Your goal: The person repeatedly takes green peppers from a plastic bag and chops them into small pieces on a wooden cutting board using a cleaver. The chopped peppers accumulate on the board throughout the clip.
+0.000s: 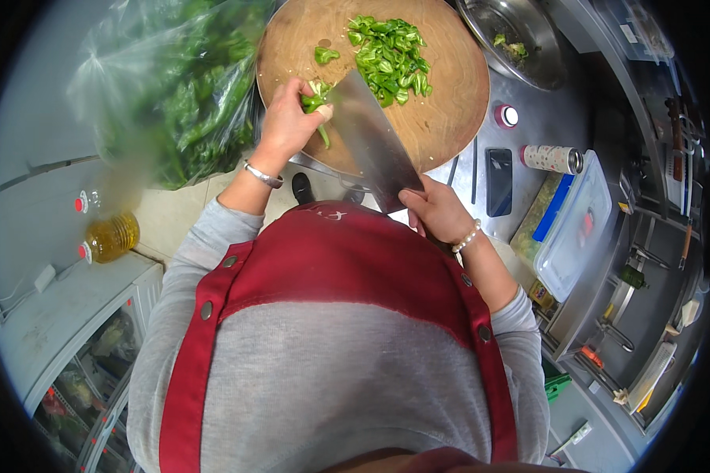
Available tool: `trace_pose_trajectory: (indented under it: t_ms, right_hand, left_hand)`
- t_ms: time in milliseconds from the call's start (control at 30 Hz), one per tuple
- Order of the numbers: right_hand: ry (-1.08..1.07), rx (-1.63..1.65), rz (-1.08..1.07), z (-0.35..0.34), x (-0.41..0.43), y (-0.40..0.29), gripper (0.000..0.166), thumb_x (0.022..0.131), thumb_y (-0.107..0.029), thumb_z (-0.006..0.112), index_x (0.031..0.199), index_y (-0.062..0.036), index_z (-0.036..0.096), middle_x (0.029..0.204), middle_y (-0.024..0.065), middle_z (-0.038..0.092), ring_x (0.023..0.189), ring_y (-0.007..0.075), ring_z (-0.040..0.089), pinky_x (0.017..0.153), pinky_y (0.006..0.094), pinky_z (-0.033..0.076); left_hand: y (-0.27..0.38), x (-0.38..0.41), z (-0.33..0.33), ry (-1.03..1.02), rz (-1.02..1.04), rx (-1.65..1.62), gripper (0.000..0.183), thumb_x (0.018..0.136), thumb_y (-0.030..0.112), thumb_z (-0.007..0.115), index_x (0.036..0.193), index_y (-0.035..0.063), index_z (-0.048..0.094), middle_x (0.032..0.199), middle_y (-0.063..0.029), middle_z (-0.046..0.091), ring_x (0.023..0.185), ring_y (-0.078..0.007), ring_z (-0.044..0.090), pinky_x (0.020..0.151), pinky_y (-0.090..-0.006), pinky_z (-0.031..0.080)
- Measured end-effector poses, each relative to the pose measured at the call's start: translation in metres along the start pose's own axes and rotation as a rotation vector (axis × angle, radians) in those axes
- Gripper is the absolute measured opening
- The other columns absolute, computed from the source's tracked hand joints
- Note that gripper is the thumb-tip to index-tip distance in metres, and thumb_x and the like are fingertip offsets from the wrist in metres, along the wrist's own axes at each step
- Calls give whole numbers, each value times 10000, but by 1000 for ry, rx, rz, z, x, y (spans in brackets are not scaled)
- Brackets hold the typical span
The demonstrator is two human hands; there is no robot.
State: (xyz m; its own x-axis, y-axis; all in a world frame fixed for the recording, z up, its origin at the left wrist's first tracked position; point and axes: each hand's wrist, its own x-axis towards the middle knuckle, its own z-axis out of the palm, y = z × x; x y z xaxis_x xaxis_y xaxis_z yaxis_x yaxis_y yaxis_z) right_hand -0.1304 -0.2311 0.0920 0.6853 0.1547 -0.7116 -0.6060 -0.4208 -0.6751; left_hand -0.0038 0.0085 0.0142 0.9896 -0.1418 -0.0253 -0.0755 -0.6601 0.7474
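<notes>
On a round wooden chopping board point(449, 124), my left hand point(293, 118) pinches a green pepper point(315, 101) whose stem end points towards me. My right hand point(441, 210) grips the handle of a broad cleaver point(370, 139). The blade slants across the near part of the board, its far end close beside the pepper and my left fingers. Whether the edge touches the pepper cannot be told. Beyond the blade lies a heap of cut green pepper pieces point(393, 56). One separate piece point(326, 55) rests to the left of that heap.
A clear plastic bag of green peppers point(207, 100) bulges at the board's left. To the right are a steel bowl point(503, 35) with scraps, a phone point(499, 182), a patterned flask point(550, 158), its apparent cap point(506, 116) and a lidded plastic box point(574, 230). Oil bottles point(112, 237) stand left.
</notes>
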Motion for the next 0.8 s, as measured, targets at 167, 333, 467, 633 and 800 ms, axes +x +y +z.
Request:
trace_pose_trajectory:
  t_ms: [167, 333, 467, 633, 800]
  right_hand:
    - [-25, 18, -71, -3, -5, -6, 269, 896, -181, 515, 1090, 5, 530, 572, 44, 547, 455, 122, 528, 454, 276, 436]
    - [11, -197, -132, -8, -14, -18, 248, 892, -177, 517, 1040, 22, 532, 596, 104, 578, 501, 208, 575, 507, 324, 459]
    - [30, -310, -189, -8, -16, -16, 219, 885, -180, 524, 940, 32, 517, 658, 190, 596, 604, 341, 594, 589, 391, 469]
    - [97, -349, -289, 4, -8, -10, 239, 884, -199, 528, 858, 36, 489, 727, 239, 602, 731, 418, 584, 657, 455, 456]
    - [119, -475, -362, 8, 9, -4, 235, 889, -197, 515, 922, 35, 509, 697, 228, 600, 688, 384, 605, 631, 435, 465]
  left_hand:
    - [-3, -11, -15, -19, -173, -295, 369, 707, 194, 745, 913, 39, 481, 763, -54, 576, 652, -135, 517, 641, -275, 443]
    - [-1, -13, -15, -28, -236, -456, 337, 732, 171, 736, 903, 32, 481, 776, -48, 577, 653, -107, 522, 602, -258, 446]
    - [-2, -17, -10, 19, -240, -545, 329, 736, 155, 731, 908, 29, 480, 776, -45, 572, 652, -100, 523, 590, -255, 449]
    - [-7, -18, -13, 18, -247, -357, 349, 717, 151, 723, 938, 20, 487, 792, -65, 570, 656, -136, 547, 610, -286, 467]
    - [-9, -26, -25, -3, -129, -162, 319, 790, 109, 650, 1032, -14, 485, 840, -70, 573, 742, -141, 562, 642, -252, 479]
